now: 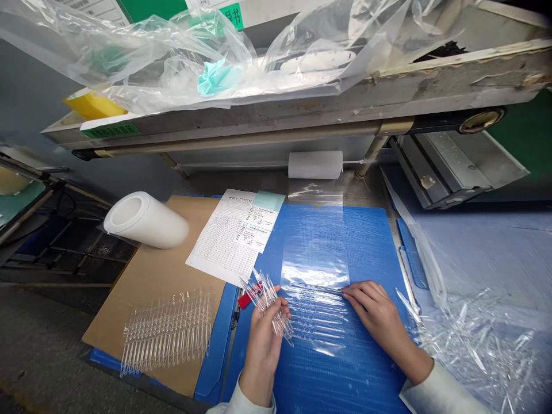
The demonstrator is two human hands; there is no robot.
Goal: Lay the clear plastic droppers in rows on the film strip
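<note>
My left hand (pixel 264 333) is wrapped round a bundle of slender clear tubes (pixel 264 294) with pointed ends. A strip of clear film (pixel 314 241) runs down the blue board, and a row of similar tubes (pixel 317 316) lies crosswise on it, side by side. My right hand (pixel 375 305) has thumb and fingertips pinched at the right end of the top tube (pixel 321 288) in that row. A red object (pixel 245 299), partly hidden, lies by the bundle in my left hand.
A film roll (pixel 315 165) hangs under the shelf (pixel 267 123). Left are a white roll (pixel 146 220), printed sheets (pixel 228 230) and a flat row of tubes (pixel 168 330) on brown board (pixel 172 270). Many loose tubes (pixel 483 345) are heaped right, near a metal box (pixel 452 167).
</note>
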